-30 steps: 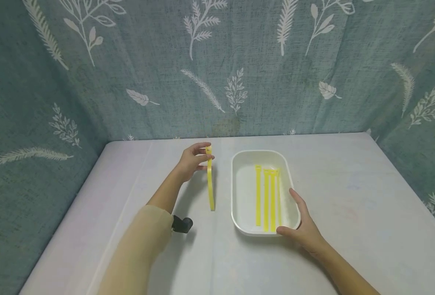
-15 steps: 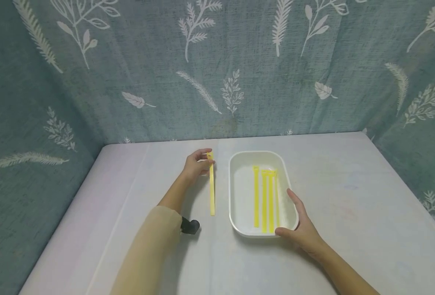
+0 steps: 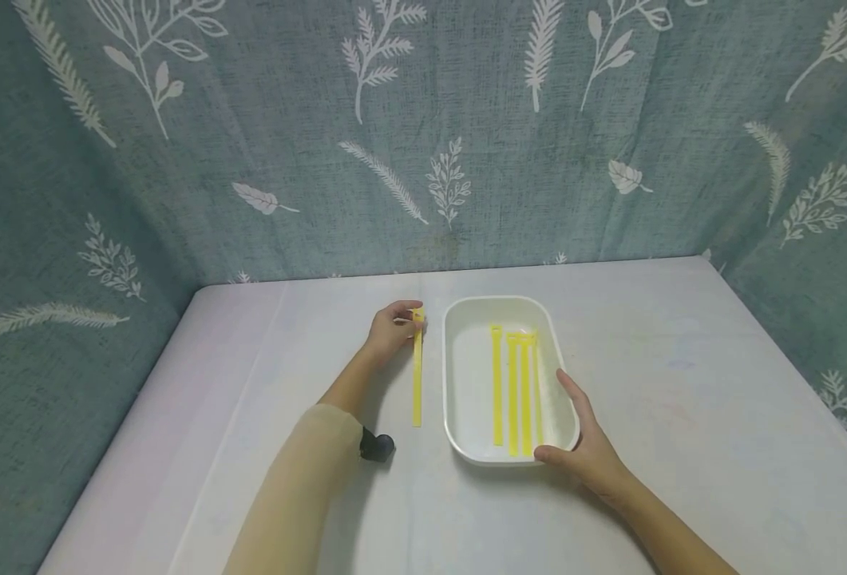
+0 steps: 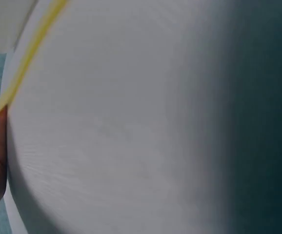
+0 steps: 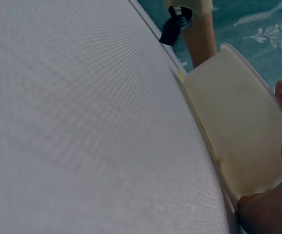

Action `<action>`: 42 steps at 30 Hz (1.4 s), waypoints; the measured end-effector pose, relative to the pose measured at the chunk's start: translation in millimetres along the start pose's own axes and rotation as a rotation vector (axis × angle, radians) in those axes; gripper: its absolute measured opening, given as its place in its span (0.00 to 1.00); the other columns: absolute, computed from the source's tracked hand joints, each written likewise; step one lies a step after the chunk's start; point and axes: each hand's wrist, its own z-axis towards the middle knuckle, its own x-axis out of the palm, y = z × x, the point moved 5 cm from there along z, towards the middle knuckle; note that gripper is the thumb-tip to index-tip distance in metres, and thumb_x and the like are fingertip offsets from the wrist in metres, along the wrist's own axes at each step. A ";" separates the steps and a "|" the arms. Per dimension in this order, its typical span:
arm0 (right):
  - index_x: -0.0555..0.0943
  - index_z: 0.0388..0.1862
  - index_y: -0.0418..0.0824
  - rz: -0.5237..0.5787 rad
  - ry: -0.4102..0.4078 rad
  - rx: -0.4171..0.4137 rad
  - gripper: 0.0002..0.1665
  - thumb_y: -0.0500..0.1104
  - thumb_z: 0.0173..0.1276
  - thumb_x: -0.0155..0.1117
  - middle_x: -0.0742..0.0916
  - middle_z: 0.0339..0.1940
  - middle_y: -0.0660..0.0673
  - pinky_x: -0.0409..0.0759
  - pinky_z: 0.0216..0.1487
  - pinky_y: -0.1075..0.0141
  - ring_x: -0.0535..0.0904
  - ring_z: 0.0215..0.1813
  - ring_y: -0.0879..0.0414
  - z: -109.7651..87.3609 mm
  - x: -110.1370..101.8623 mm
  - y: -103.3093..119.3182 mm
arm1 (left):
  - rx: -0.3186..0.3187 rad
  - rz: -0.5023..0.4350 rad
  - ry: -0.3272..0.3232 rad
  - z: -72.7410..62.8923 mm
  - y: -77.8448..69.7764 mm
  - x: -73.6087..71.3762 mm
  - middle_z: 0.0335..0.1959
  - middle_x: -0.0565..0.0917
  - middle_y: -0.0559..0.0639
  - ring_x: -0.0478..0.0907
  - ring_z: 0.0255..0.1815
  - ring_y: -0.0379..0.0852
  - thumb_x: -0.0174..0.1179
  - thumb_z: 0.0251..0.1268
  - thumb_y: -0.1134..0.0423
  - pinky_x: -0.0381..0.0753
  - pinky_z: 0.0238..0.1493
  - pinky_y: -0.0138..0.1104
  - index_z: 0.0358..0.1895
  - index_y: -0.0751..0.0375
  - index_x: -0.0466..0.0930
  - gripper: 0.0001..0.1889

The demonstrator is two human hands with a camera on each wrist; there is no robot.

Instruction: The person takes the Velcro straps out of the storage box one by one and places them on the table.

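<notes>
Your left hand (image 3: 389, 331) pinched the far end of a yellow strip (image 3: 417, 387) between thumb and fingers; the strip ran from that end straight toward the near edge of the table (image 3: 682, 447), just beside the tray's left wall and apart from it; whether its near end touched the table you could not tell. Holding it by the tip probably left its length free and easy to line up. Your right hand (image 3: 594, 457) gripped the white tray (image 3: 469, 383) at its near right corner, thumb at the near rim and fingers along the right wall, likely to keep it from sliding; the tray sat toward the table's far edge, well apart from the right edge. The other yellow strips (image 3: 513, 391) lay lengthwise inside, mostly bunched toward the right wall, one slightly apart to the left; that direction presumably suited their length best.
</notes>
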 end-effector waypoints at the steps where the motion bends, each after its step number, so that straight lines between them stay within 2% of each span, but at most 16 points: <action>1: 0.42 0.77 0.54 0.007 0.001 0.000 0.65 0.36 0.50 0.74 0.50 0.76 0.36 0.66 0.55 0.78 0.60 0.65 0.41 0.1 -0.1 0.1 | 0.010 0.020 -0.004 -0.1 0.1 -0.2 0.47 0.72 0.56 0.75 0.46 0.47 0.56 0.63 0.74 0.83 0.44 0.36 0.60 0.63 0.73 0.21; 6: 0.42 0.77 0.54 0.008 -0.001 0.002 0.65 0.36 0.50 0.74 0.49 0.76 0.37 0.65 0.55 0.79 0.58 0.67 0.42 0.4 -0.3 0.5 | 0.053 0.146 -0.071 -1.2 -0.3 -4.2 0.47 0.75 0.56 0.77 0.50 0.51 0.59 0.62 0.71 0.83 0.44 0.34 0.57 0.60 0.77 0.19; 10: 0.42 0.77 0.53 0.017 0.001 0.006 0.64 0.36 0.51 0.73 0.52 0.75 0.35 0.70 0.53 0.76 0.64 0.62 0.42 0.0 0.0 0.4 | 0.091 0.232 -0.107 -2.9 -1.4 -6.8 0.48 0.78 0.56 0.77 0.52 0.52 0.61 0.61 0.70 0.80 0.49 0.36 0.55 0.59 0.79 0.18; 14: 0.41 0.77 0.50 0.038 0.010 0.006 0.64 0.35 0.51 0.72 0.54 0.73 0.33 0.74 0.51 0.74 0.69 0.58 0.44 -0.1 0.4 0.2 | 0.115 0.246 -0.101 -3.7 -2.3 -6.9 0.48 0.80 0.57 0.77 0.53 0.52 0.62 0.60 0.69 0.77 0.54 0.39 0.54 0.60 0.80 0.18; 21: 0.42 0.77 0.50 0.029 0.008 0.003 0.64 0.36 0.50 0.74 0.56 0.72 0.32 0.74 0.51 0.74 0.69 0.56 0.45 -0.3 0.7 0.3 | 0.103 0.264 -0.078 -2.8 -1.1 -6.0 0.49 0.80 0.58 0.77 0.52 0.53 0.63 0.60 0.68 0.77 0.54 0.39 0.55 0.60 0.79 0.18; 29: 0.42 0.77 0.49 0.060 0.014 -0.010 0.65 0.36 0.50 0.74 0.57 0.71 0.31 0.75 0.50 0.74 0.71 0.55 0.47 -1.2 1.8 0.2 | 0.125 0.384 -0.106 -1.3 2.7 -5.8 0.48 0.79 0.57 0.76 0.51 0.53 0.63 0.58 0.70 0.75 0.57 0.41 0.54 0.61 0.80 0.18; 33: 0.41 0.77 0.50 0.071 0.016 -0.009 0.65 0.37 0.51 0.75 0.57 0.71 0.31 0.76 0.50 0.73 0.72 0.55 0.47 -1.5 1.8 0.6 | 0.144 0.519 -0.119 -2.3 1.9 -7.2 0.50 0.79 0.56 0.73 0.54 0.53 0.64 0.58 0.63 0.62 0.64 0.46 0.54 0.58 0.80 0.19; 36: 0.42 0.77 0.50 0.070 0.017 -0.013 0.65 0.37 0.51 0.74 0.58 0.70 0.31 0.76 0.50 0.73 0.72 0.54 0.46 -1.1 1.3 1.1 | 0.137 0.610 -0.129 -3.8 0.1 -9.5 0.56 0.76 0.57 0.66 0.59 0.57 0.64 0.58 0.57 0.54 0.65 0.51 0.55 0.55 0.80 0.20; 39: 0.42 0.77 0.51 0.054 0.021 -0.018 0.64 0.38 0.51 0.74 0.57 0.71 0.30 0.76 0.50 0.72 0.71 0.55 0.45 -0.5 0.3 0.5 | 0.105 0.645 -0.113 -4.1 0.4 -11.6 0.60 0.71 0.58 0.60 0.62 0.59 0.64 0.59 0.53 0.52 0.65 0.53 0.56 0.54 0.80 0.21; 42: 0.41 0.77 0.50 0.044 0.022 -0.016 0.64 0.38 0.51 0.74 0.58 0.70 0.30 0.76 0.50 0.72 0.71 0.55 0.44 -0.4 -0.3 -0.7 | 0.092 0.638 -0.098 -3.8 -1.8 -14.0 0.62 0.72 0.58 0.62 0.61 0.59 0.63 0.60 0.52 0.54 0.64 0.53 0.57 0.54 0.78 0.22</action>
